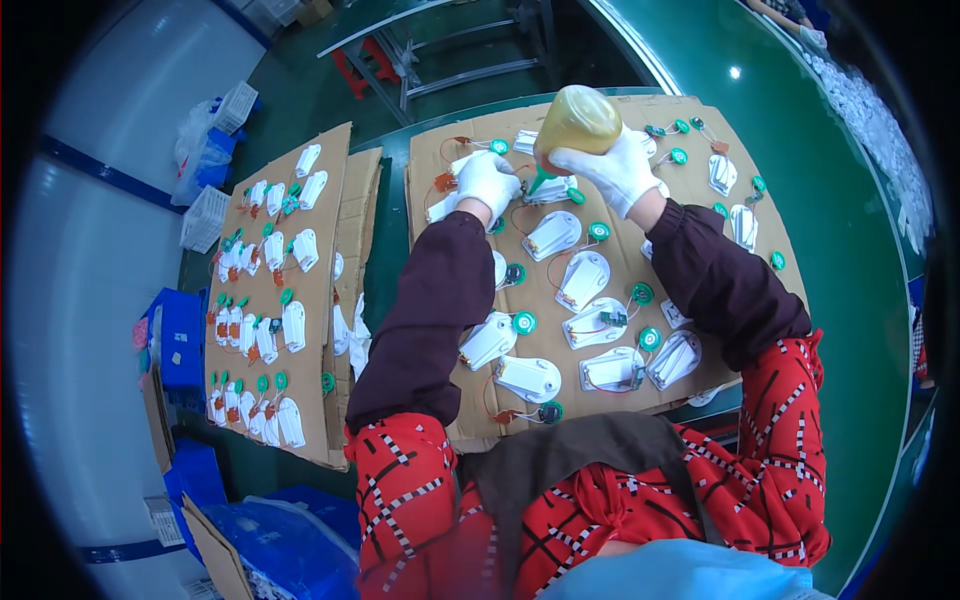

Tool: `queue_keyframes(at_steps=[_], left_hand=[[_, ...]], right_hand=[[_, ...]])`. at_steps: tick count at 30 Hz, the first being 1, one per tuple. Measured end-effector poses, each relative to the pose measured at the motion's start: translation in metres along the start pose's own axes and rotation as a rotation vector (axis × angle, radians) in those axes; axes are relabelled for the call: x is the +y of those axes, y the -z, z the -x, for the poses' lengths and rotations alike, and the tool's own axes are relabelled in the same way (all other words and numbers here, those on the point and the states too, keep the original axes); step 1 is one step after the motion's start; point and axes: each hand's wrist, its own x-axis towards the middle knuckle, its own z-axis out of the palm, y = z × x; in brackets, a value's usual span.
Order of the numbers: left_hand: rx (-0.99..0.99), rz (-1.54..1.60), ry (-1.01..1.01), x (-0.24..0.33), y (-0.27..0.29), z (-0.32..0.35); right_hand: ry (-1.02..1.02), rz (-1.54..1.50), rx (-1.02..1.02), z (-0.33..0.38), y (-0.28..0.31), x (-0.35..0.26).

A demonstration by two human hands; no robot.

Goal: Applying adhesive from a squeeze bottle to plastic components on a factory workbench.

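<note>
My right hand [618, 172], in a white glove, grips an upturned squeeze bottle [583, 115] with yellowish contents. The bottle's green nozzle [541, 179] points down at a white plastic housing [557, 190] and seems to meet its left end. My left hand [487, 184], also gloved, is closed with its fingertips at that same end. Whatever its fingers pinch is too small to make out. Nearer to me on the cardboard sheet [640, 240] lie several more white housings [583, 280], wired to green round parts [524, 323] and small circuit boards.
On the left, a second cardboard sheet [330, 215] carries rows of similar housings [293, 326]. Blue bins [180, 340] and white baskets [205, 220] stand along the wall. Beyond the table are a metal frame [470, 85] and a red stool [365, 68]. Another person's arm [780, 15] shows at top right.
</note>
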Motion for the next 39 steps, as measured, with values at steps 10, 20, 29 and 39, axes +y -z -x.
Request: queue_keyframes(at_steps=[10, 20, 29, 39], left_hand=[[0.024, 0.178, -0.034, -0.024, -0.008, -0.004], [-0.062, 0.194, 0.025, -0.019, -0.010, -0.012], [-0.072, 0.175, 0.063, -0.018, -0.009, -0.010], [-0.073, 0.041, 0.026, 0.008, 0.009, 0.008]], right_hand=[[0.020, 0.023, 0.160, -0.009, -0.003, 0.010], [0.037, 0.021, 0.118, -0.012, -0.001, 0.011], [-0.002, 0.051, 0.065, -0.002, -0.002, 0.006], [0.049, -0.082, 0.040, 0.004, 0.017, 0.001]])
